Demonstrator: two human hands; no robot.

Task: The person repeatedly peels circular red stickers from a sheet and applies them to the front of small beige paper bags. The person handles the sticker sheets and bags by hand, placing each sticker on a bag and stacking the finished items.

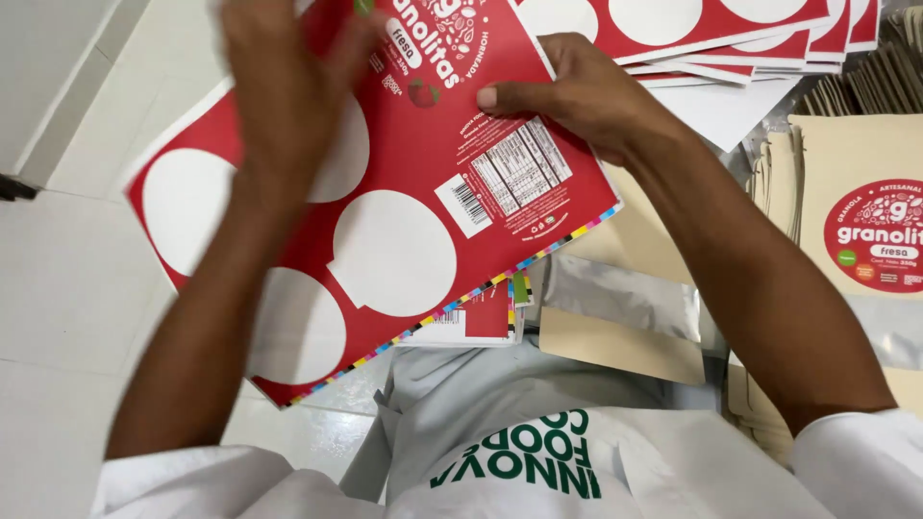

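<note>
A person in a white apron bends over a red label sheet (385, 221) that fills the centre of the frame, most of its round stickers already gone and only white backing circles left. The left hand (288, 86), blurred at upper centre, lies over the sheet with its fingers curled near the last round label at the top edge; whether it pinches that label cannot be told. The right hand (577, 91), at upper right of centre, grips the sheet's edge, thumb flat on the red face.

The risk, by this view: a label pulled fast could tear or curl onto itself, and the sheet, held up off the surface, may buckle under the pull.

Tan pouches (625, 288) lie at right of centre, one labelled pouch (856, 211) at the right edge. More spent red sheets (731, 29) fan across the top right. Pale floor tiles (67, 288) fill the left.
</note>
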